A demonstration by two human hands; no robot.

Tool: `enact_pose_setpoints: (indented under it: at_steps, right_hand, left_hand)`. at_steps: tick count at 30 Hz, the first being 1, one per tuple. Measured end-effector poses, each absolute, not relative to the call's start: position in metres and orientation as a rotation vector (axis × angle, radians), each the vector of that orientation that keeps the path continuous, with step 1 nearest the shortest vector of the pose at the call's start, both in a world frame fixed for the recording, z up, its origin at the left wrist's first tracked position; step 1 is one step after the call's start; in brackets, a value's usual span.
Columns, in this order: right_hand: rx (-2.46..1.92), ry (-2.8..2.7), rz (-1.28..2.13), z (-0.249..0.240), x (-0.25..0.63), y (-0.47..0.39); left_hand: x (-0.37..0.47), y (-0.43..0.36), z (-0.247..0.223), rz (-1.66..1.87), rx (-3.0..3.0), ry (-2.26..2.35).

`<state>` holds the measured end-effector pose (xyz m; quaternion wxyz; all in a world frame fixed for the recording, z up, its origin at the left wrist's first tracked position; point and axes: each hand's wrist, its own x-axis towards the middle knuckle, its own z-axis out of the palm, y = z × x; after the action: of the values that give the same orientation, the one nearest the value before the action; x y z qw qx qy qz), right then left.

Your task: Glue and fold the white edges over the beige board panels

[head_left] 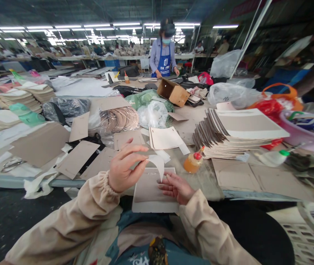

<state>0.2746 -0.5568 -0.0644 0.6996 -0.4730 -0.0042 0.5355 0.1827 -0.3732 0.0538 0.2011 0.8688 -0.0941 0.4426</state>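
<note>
Between thumb and fingers my left hand (128, 165) pinches one end of a white paper strip (158, 164), which curls down to the right. My right hand (177, 187) is at the strip's lower end, its thumb and fingers closed about it. Beneath both hands a taupe panel with pale borders (147, 191) lies at the table's front edge, partly hidden by the right hand. Beyond it sit cream panels (164, 138) with small dark marks along the top. A squat bottle of amber liquid with a red top (192, 162) stands to the right of the panel.
A tall fanned stack of bordered panels (251, 125) is at the right, beside a purple basin (306, 132). Loose taupe pieces (76, 158) and scissors (11, 165) lie left. A cardboard box (173, 92) and plastic bags (153, 115) are farther back; a person in a blue apron (164, 59) stands beyond.
</note>
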Motion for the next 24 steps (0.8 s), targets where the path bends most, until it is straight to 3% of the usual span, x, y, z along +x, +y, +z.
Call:
enact_pose_setpoints:
  at_steps: [9, 17, 24]
  right_hand:
    - [-1.103, 0.021, 1.04, -0.069, 0.274, -0.553]
    - [-1.031, 0.015, 1.293, -0.066, 0.262, -0.547]
    - [-0.996, 0.033, 1.168, -0.064, 0.264, -0.547]
  left_hand:
    - [0.178, -0.368, 0.046, 1.248, 2.396, -0.257]
    - [0.175, -0.37, 0.052, 1.269, 2.374, -0.266]
    - [0.173, -0.368, 0.049, 1.283, 2.377, -0.244]
